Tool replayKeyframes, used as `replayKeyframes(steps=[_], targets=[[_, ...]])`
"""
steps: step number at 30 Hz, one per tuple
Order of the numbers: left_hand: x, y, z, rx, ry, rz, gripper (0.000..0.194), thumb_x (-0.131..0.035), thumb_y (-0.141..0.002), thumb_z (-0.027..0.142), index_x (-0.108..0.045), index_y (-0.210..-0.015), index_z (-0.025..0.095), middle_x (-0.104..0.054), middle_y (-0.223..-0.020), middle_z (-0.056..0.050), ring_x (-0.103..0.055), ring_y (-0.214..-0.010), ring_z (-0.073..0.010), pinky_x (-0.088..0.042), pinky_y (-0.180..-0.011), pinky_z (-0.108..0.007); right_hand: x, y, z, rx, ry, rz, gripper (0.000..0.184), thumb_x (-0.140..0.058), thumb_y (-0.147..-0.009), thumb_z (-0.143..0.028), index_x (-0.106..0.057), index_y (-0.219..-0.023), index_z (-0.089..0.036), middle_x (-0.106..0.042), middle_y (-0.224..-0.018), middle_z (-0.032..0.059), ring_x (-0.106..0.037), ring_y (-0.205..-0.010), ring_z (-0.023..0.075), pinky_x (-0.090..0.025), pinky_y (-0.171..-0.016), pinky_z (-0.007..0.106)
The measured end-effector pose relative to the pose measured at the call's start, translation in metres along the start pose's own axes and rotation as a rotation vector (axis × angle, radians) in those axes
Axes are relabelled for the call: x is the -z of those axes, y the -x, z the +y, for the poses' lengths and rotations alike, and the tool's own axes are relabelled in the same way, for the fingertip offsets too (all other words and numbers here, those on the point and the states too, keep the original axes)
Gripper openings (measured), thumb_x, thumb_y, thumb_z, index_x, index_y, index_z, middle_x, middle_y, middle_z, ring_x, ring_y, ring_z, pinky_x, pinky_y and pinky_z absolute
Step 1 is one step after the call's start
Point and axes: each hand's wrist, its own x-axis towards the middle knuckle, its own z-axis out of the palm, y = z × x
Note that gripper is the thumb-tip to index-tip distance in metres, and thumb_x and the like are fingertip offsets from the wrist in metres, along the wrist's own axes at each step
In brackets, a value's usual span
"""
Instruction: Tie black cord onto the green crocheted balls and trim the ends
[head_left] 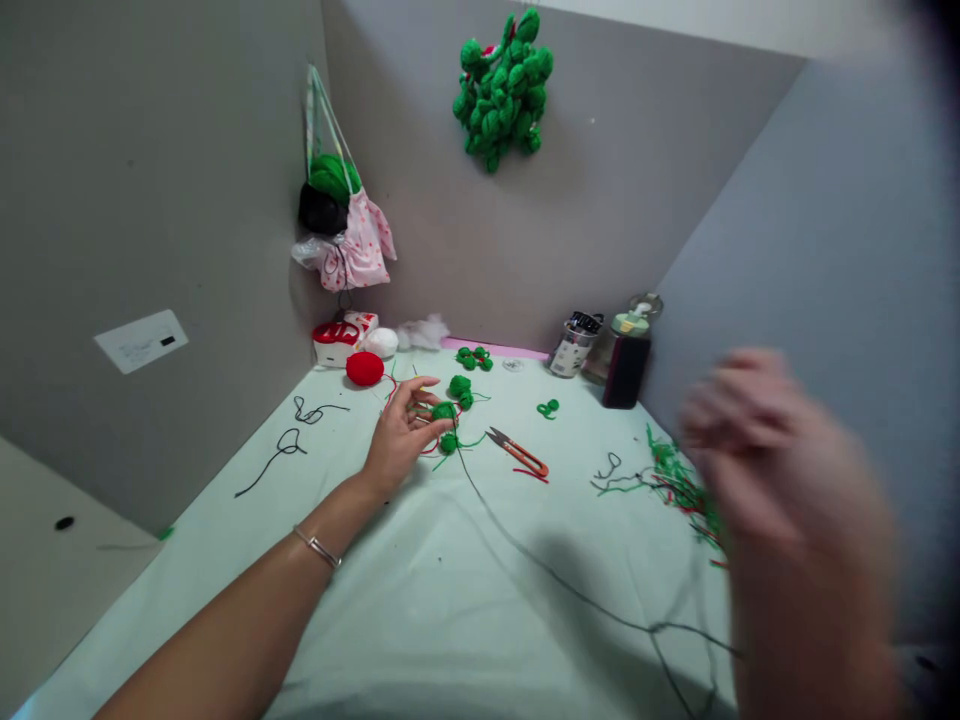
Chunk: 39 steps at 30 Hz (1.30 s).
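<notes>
Green crocheted ball (444,411), one: my left hand (401,440) pinched it; right hand (757,450) blurred beyond telling; near tablecloth (420,610) lay open.

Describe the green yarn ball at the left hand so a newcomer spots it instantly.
On the pale tablecloth, follow the arm with the silver bracelet up to the left hand. The small green yarn ball sits between its thumb and fingers. Unlike the other green balls nearby, it has a long dark thread running from it toward the right arm.
</notes>
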Motion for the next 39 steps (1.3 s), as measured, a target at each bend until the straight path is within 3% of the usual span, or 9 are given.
replayKeyframes(steps=[2, 4, 7, 10, 16, 25, 30, 36, 39], targets=[[-0.007, 0.007, 0.006, -0.020, 0.030, -0.067, 0.056, -0.080, -0.073, 0.025, -0.058, -0.125, 0.028, -0.060, -0.103, -0.002, -0.063, -0.089, -0.0152, -0.054, -0.079, -0.028, -0.030, 0.003, 0.018, -0.336, -0.314, 0.007, 0.026, -0.065, -0.089, -0.043, -0.065, -0.084, -0.018, -0.054, -0.060, -0.0006, -0.039, -0.044, 0.0043, -0.032, -0.041, 0.022], [-0.011, 0.012, 0.007, -0.049, 0.017, -0.128, 0.044, -0.077, -0.077, 0.026, -0.065, -0.118, 0.028, -0.060, -0.108, -0.004, -0.063, -0.093, -0.0176, -0.055, -0.081, -0.031, -0.068, 0.014, 0.038, -0.681, -0.581, -0.031, 0.029, -0.081, -0.073, -0.038, -0.066, -0.087, -0.017, -0.058, -0.063, -0.0018, -0.041, -0.046, 0.0047, -0.033, -0.042, 0.020], [-0.013, 0.016, 0.006, -0.124, -0.082, -0.154, 0.028, -0.075, -0.080, 0.026, -0.071, -0.108, 0.026, -0.061, -0.111, -0.005, -0.064, -0.094, -0.0195, -0.053, -0.086, -0.034, -0.114, 0.039, 0.058, -0.844, -0.662, -0.135, 0.036, -0.082, -0.069, -0.041, -0.066, -0.088, -0.014, -0.071, -0.085, 0.0061, -0.054, -0.053, 0.0067, -0.040, -0.047, 0.020], [-0.013, 0.016, 0.003, -0.201, -0.180, -0.110, 0.031, -0.071, -0.083, 0.023, -0.068, -0.114, 0.028, -0.062, -0.110, -0.004, -0.063, -0.098, -0.0203, -0.051, -0.088, -0.034, -0.130, 0.059, 0.055, -0.916, -0.662, -0.324, 0.038, -0.075, -0.074, -0.050, -0.060, -0.085, -0.016, -0.073, -0.086, 0.0063, -0.060, -0.053, 0.0090, -0.041, -0.048, 0.020], [-0.010, 0.010, -0.003, -0.223, -0.311, 0.047, 0.035, -0.073, -0.079, 0.019, -0.065, -0.113, 0.027, -0.060, -0.096, -0.002, -0.062, -0.090, -0.0183, -0.050, -0.083, -0.031, -0.121, 0.073, 0.019, -0.629, -0.433, -0.475, 0.032, -0.056, -0.093, -0.047, -0.062, -0.085, -0.017, -0.055, -0.055, -0.0032, -0.047, -0.050, 0.0087, -0.038, -0.053, 0.020], [-0.018, 0.017, 0.001, -0.182, -0.241, -0.098, 0.034, -0.076, -0.079, 0.023, -0.069, -0.112, 0.028, -0.060, -0.098, -0.002, -0.061, -0.088, -0.0166, -0.051, -0.084, -0.030, -0.113, 0.076, 0.004, -0.065, -0.012, -0.787, 0.023, -0.049, -0.098, -0.026, -0.067, -0.086, -0.018, -0.055, -0.066, -0.0012, -0.042, -0.058, 0.0102, -0.036, -0.060, 0.023], [-0.020, 0.016, 0.007, 0.038, 0.000, -0.245, 0.021, -0.078, -0.075, 0.025, -0.074, -0.096, 0.024, -0.057, -0.101, -0.001, -0.060, -0.075, -0.0120, -0.052, -0.072, -0.026, -0.107, 0.072, 0.006, -0.188, -0.089, -0.839, 0.025, -0.046, -0.100, -0.026, -0.068, -0.095, -0.017, -0.059, -0.067, -0.0007, -0.051, -0.060, 0.0097, -0.042, -0.064, 0.023], [-0.016, 0.011, 0.015, 0.266, 0.178, -0.410, 0.045, -0.077, -0.078, 0.028, -0.066, -0.121, 0.022, -0.065, -0.101, -0.004, -0.065, -0.088, -0.0171, -0.050, -0.080, -0.029, -0.096, 0.063, 0.015, -0.402, -0.395, -0.641, 0.025, -0.050, -0.099, -0.032, -0.066, -0.101, -0.013, -0.056, -0.066, -0.0011, -0.051, -0.059, 0.0086, -0.042, -0.058, 0.021], [-0.016, 0.010, 0.017, 0.248, 0.173, -0.396, 0.044, -0.076, -0.078, 0.029, -0.066, -0.121, 0.021, -0.066, -0.095, -0.003, -0.063, -0.084, -0.0155, -0.050, -0.081, -0.029, -0.093, 0.062, 0.017, -0.441, -0.496, -0.577, 0.024, -0.052, -0.099, -0.033, -0.066, -0.101, -0.013, -0.054, -0.062, -0.0029, -0.048, -0.055, 0.0076, -0.039, -0.054, 0.021]])
